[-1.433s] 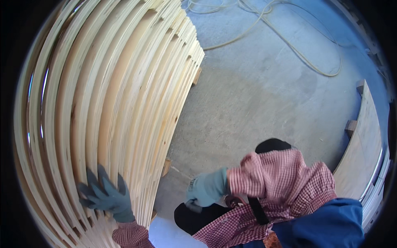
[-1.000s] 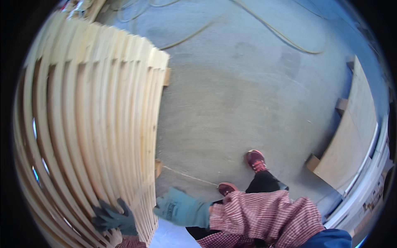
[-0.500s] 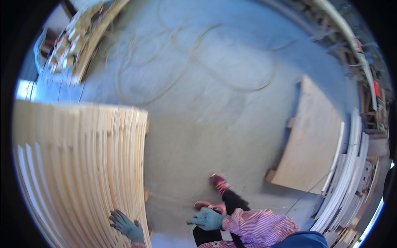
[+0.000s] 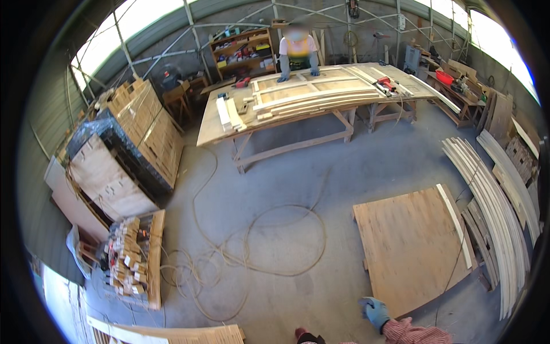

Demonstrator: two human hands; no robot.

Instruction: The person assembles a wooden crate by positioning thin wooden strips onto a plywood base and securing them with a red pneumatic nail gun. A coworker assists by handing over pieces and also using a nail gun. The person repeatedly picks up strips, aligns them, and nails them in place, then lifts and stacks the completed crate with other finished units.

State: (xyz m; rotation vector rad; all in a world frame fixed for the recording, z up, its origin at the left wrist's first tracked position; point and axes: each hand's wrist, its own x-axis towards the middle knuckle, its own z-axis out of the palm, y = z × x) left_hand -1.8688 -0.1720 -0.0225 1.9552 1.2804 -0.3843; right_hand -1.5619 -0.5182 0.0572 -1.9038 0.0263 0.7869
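My right hand (image 4: 376,313), in a blue-grey work glove and a red checked sleeve, hangs near the bottom of the view. Its fingers are loosely bent and apart, with nothing visible in them. Just beyond it lies a plywood panel (image 4: 407,246), raised a little off the floor. The hand overlaps the panel's near left corner, and I see no grip on it. A white strip (image 4: 454,226) lies along the panel's right side. My left hand is out of view. At the lower left, the end of the stack of wooden slats (image 4: 220,333) shows.
A long hose (image 4: 286,274) loops across the concrete floor. Ahead, a co-worker (image 4: 298,51) stands behind a large workbench (image 4: 215,117) bearing a wooden frame (image 4: 312,86). Wood offcuts (image 4: 123,261) and wrapped stacks (image 4: 146,129) stand left; long strips (image 4: 487,212) lie right.
My view has lifted from the slats and floor to the wider workshop. My left hand, earlier on the slats, has left the view. My right hand now appears beside the plywood panel.
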